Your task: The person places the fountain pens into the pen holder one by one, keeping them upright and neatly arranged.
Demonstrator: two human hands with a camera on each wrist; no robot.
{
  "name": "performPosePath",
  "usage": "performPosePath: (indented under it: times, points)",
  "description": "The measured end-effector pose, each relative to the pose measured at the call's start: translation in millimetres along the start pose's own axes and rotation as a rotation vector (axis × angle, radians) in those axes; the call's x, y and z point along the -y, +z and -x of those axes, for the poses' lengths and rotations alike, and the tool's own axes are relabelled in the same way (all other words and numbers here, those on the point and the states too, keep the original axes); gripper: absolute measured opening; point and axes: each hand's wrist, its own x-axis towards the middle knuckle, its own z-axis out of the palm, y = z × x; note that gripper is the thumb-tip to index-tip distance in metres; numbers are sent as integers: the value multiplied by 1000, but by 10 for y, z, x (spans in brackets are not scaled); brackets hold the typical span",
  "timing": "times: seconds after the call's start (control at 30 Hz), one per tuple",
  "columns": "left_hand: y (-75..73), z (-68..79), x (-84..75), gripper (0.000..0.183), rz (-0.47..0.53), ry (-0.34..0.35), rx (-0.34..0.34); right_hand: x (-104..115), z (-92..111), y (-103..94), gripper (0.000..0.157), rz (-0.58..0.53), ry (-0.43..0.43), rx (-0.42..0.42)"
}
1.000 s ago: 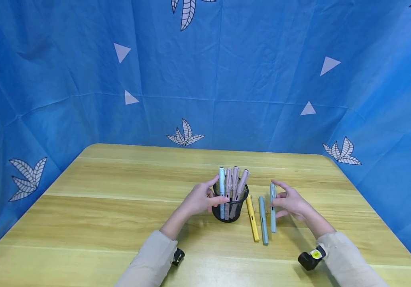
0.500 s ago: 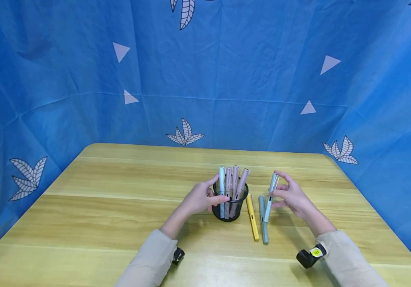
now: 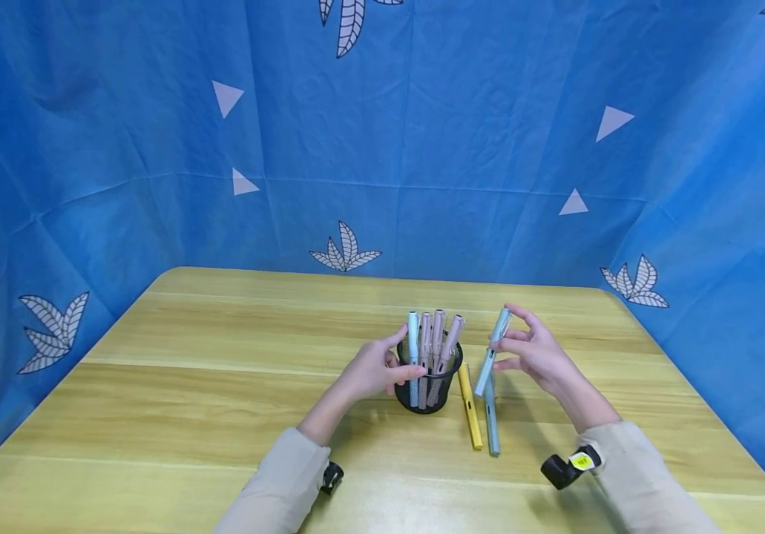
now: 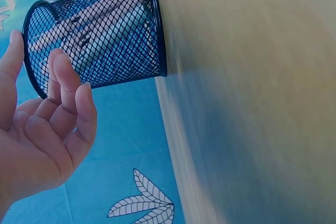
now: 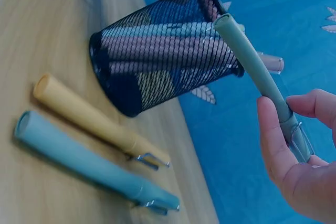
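My left hand [image 3: 370,368] holds the black mesh pen cup [image 3: 447,386] at its rim, thumb and fingers spread around its left side. Inside the cup stand one light blue pen [image 3: 412,335] and several mauve pens [image 3: 438,328], clip ends up. Right of the cup, my right hand [image 3: 539,357] pinches a capped light blue pen [image 3: 488,365] near its clip end. That pen tilts in the air, lower end toward the cup, as the right wrist view also shows. Below it on the table lie a yellow pen [image 5: 89,111] and a blue-grey pen [image 5: 79,156], side by side.
The wood-grain table [image 3: 222,386] runs back to a blue cloth backdrop [image 3: 455,133] with leaf and triangle prints. A black wrist camera [image 3: 565,469] sits at the right cuff, another wrist camera [image 3: 332,478] at the left.
My right hand has lifted the light blue pen off the table, tilted it and carried it left toward the cup. The left hand and cup stay where they were.
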Motion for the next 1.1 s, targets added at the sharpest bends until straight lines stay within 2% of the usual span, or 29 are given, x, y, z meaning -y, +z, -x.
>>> performPosePath:
  times: [0.13, 0.27, 0.5, 0.63, 0.93, 1.1]
  points:
    - [6, 2, 5, 80, -2, 0, 1, 3, -26, 24, 87, -40, -34, 27]
    - [5, 8, 3, 79, 3, -5, -1, 21, -40, 64, 86, -87, -84, 54]
    - [5, 9, 6, 79, 2, -2, -1, 99, -74, 193, 71, -167, -87, -60]
    - [3, 5, 3, 80, -1, -2, -1, 140, -90, 261, 68, -208, -107, -110]
    - [2, 0, 4, 80, 6, -5, -4, 133, -121, 308, 69, -248, -134, -142]
    - [6, -6, 3, 81, 3, -5, -3, 121, -128, 337, 54, -243, -165, -145]
